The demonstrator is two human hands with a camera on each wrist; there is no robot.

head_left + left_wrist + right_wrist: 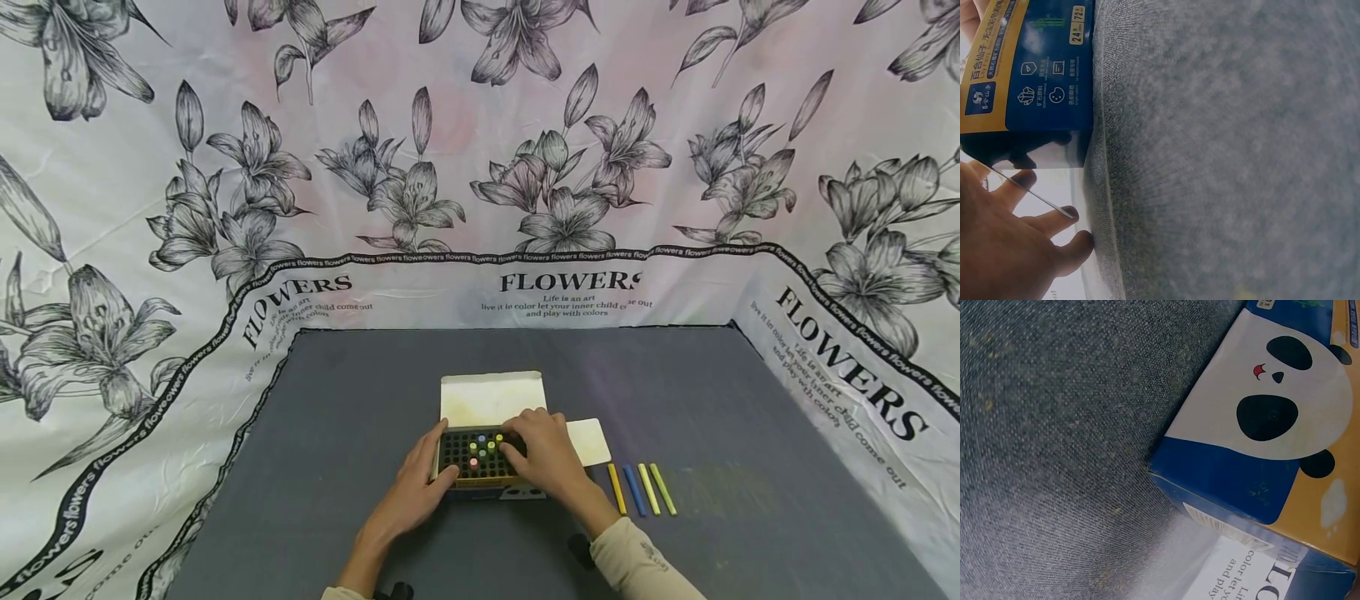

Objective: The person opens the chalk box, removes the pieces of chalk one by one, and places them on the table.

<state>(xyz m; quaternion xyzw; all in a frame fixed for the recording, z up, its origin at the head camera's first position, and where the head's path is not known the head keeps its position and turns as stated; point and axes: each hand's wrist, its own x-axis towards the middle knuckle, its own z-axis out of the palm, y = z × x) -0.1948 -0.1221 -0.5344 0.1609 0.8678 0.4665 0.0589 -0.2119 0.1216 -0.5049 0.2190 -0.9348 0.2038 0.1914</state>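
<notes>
An open box (491, 482) stands on the grey table, with a dark grid of holes holding several coloured sticks (473, 463) in the head view. The left hand (412, 492) rests at the box's left side, its thumb at the front left corner. In the left wrist view the left hand (1016, 244) has spread fingers beside the end of the blue and yellow box (1047, 75). Over the grid's right part lies the right hand (551, 454), fingers bent; whether it pinches a stick is hidden. The right wrist view shows the panda-printed box front (1260, 394).
Several sticks, orange (617, 488), blue (635, 490), yellow (648, 489) and green (663, 489), lie right of the box on the table (360, 383). The raised lid (491, 398) and a side flap (588, 442) extend from the box. Flower-printed cloth (420, 292) surrounds the table.
</notes>
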